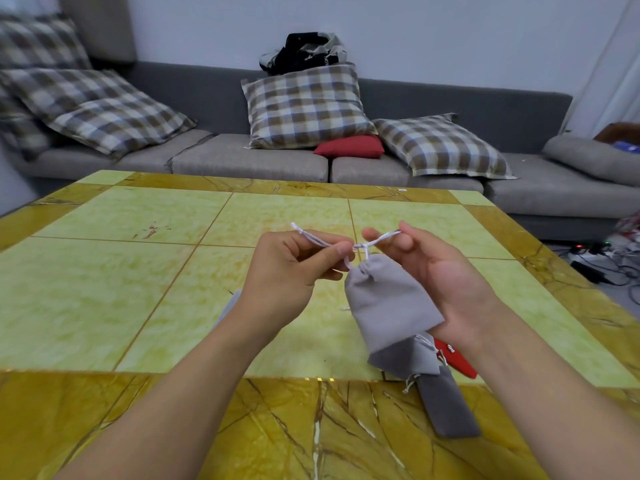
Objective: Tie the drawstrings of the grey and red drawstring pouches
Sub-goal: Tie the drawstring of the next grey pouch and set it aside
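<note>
Held above the tiled table (104, 271), the light grey pouch (388, 303) hangs from its cinched neck, with the left hand (287, 271) pinching one white drawstring (313, 239) out toward ten o'clock and the right hand (440, 268) pinching the other toward two o'clock. To seat the knot well, I judge both ends should be drawn apart evenly, snug against the neck. Darker grey pouches (446, 407) and a red pouch (457, 362) lie at five o'clock.
</note>
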Available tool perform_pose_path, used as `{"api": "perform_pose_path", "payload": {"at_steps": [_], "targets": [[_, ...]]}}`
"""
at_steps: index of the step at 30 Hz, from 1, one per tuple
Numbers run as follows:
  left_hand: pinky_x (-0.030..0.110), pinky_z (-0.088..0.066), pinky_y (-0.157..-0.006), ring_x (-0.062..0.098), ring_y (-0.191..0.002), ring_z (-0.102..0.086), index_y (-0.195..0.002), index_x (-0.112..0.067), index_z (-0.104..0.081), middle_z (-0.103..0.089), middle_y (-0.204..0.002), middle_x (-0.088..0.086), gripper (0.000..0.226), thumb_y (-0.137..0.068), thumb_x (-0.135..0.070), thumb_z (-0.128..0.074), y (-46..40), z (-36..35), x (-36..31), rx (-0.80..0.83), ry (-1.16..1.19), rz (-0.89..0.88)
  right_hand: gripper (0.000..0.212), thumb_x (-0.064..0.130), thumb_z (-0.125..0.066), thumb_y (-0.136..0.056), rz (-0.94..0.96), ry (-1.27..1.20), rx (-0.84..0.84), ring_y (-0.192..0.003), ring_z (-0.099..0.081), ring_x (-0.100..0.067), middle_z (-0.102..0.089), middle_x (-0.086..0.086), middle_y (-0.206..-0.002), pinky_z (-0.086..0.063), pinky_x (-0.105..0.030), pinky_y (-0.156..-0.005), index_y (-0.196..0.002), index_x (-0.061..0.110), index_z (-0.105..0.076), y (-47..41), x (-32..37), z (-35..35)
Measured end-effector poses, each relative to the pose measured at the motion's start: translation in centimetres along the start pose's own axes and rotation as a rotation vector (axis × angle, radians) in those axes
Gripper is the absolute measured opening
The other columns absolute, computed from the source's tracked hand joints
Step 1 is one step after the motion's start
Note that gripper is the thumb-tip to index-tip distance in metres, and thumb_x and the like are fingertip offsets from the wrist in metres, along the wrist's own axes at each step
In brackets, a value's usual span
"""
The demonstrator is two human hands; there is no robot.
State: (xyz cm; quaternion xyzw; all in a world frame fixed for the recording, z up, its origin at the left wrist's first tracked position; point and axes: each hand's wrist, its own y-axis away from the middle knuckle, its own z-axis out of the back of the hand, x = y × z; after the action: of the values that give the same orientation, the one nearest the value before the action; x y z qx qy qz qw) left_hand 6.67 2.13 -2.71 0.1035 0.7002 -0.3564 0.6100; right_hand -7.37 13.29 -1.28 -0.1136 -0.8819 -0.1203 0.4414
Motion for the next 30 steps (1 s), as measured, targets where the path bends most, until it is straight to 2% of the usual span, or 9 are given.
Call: {"api": "perform_pose_path", "payload": {"at_steps": [2,5,10,12,15,18,23,26,30], "targets": [[0.024,-0.058,-0.062,0.013,-0.065,-0.069,-0.087,-0.004,-0.075,-0.075,-0.074,0.011,0.011,-0.090,-0.004,-0.065,0.0,0.0,-0.1,-0.027,0.027,0.034,0.026,0.031,-0.048,-0.096,0.048,-0.174,0.035,-0.062,-0.058,-0.011,-0.068,0.003,-0.077,-0.046,-0.024,-0.065,-0.073,0.019,-0.047,-0.1,0.2,-0.2],[0.021,-0.054,-0.059,0.012,-0.059,-0.063,-0.083,-0.005,-0.072,-0.069,-0.065,0.004,0.015,-0.093,-0.009,-0.061,-0.5,0.5,0.1,-0.130,0.099,0.090,0.033,0.023,-0.048,-0.096,0.089,-0.150,-0.006,-0.047,-0.030,-0.009,-0.038,0.004,-0.058,-0.026,-0.018,-0.042,-0.065,0.019,-0.038,-0.6,0.7,0.2],[0.022,-0.055,-0.057,0.011,-0.055,-0.060,-0.077,-0.007,-0.070,-0.067,-0.060,0.000,0.021,-0.095,-0.013,-0.060,-0.6,0.2,0.5,-0.112,0.069,0.157,0.036,0.013,-0.052,-0.099,0.268,0.457,-0.166,-0.046,-0.017,-0.013,-0.025,0.003,-0.051,-0.020,-0.024,-0.041,-0.066,0.016,-0.038,-0.8,0.7,0.4],[0.023,-0.054,-0.056,0.010,-0.054,-0.060,-0.075,-0.006,-0.069,-0.067,-0.059,0.000,0.023,-0.095,-0.013,-0.060,-0.7,0.6,0.4,-0.072,0.007,0.167,0.025,0.025,-0.066,-0.093,0.274,0.771,-0.147,-0.044,-0.022,-0.016,-0.030,0.004,-0.047,-0.022,-0.026,-0.044,-0.078,0.013,-0.050,-0.7,0.3,1.0],[0.020,-0.052,-0.055,0.011,-0.056,-0.059,-0.079,-0.001,-0.070,-0.067,-0.061,0.001,0.022,-0.094,-0.015,-0.061,-0.9,1.4,0.1,-0.047,-0.001,0.162,0.033,0.049,-0.075,-0.077,0.327,1.262,-0.117,-0.042,-0.031,-0.011,-0.036,0.009,-0.042,-0.028,-0.029,-0.050,-0.087,0.019,-0.068,-0.6,-0.3,1.7],[0.020,-0.053,-0.055,0.011,-0.057,-0.060,-0.084,0.003,-0.070,-0.068,-0.062,0.003,0.020,-0.093,-0.013,-0.063,-0.7,1.4,0.1,0.014,-0.033,0.193,0.031,0.050,-0.075,-0.077,0.382,1.260,-0.074,-0.045,-0.024,-0.012,-0.031,0.006,-0.042,-0.023,-0.029,-0.054,-0.072,0.020,-0.073,-0.8,-0.8,1.7],[0.025,-0.059,-0.064,0.015,-0.064,-0.066,-0.087,0.001,-0.071,-0.071,-0.069,0.009,0.016,-0.093,-0.011,-0.063,-0.3,1.0,0.7,0.116,-0.040,0.259,0.028,0.048,-0.079,-0.075,0.362,1.263,0.000,-0.053,-0.022,-0.019,-0.025,0.003,-0.049,-0.022,-0.032,-0.058,-0.071,0.021,-0.072,-0.7,-1.2,1.7],[0.023,-0.058,-0.062,0.015,-0.063,-0.066,-0.086,0.005,-0.071,-0.071,-0.071,0.011,0.021,-0.093,-0.014,-0.063,-0.2,0.6,0.5,0.136,0.001,0.259,0.031,0.049,-0.084,-0.068,0.344,1.383,-0.048,-0.048,-0.024,-0.009,-0.028,0.010,-0.042,-0.021,-0.030,-0.054,-0.064,0.024,-0.065,-0.8,-1.8,1.6],[0.020,-0.054,-0.056,0.016,-0.059,-0.065,-0.081,0.008,-0.067,-0.071,-0.068,0.010,0.029,-0.090,-0.019,-0.066,-0.3,0.6,0.3,0.096,0.019,0.274,0.045,0.034,-0.075,-0.085,0.368,1.366,-0.008,-0.051,-0.024,-0.010,-0.027,0.010,-0.046,-0.021,-0.032,-0.054,-0.053,0.021,-0.047,-1.3,-2.3,1.6]]}}
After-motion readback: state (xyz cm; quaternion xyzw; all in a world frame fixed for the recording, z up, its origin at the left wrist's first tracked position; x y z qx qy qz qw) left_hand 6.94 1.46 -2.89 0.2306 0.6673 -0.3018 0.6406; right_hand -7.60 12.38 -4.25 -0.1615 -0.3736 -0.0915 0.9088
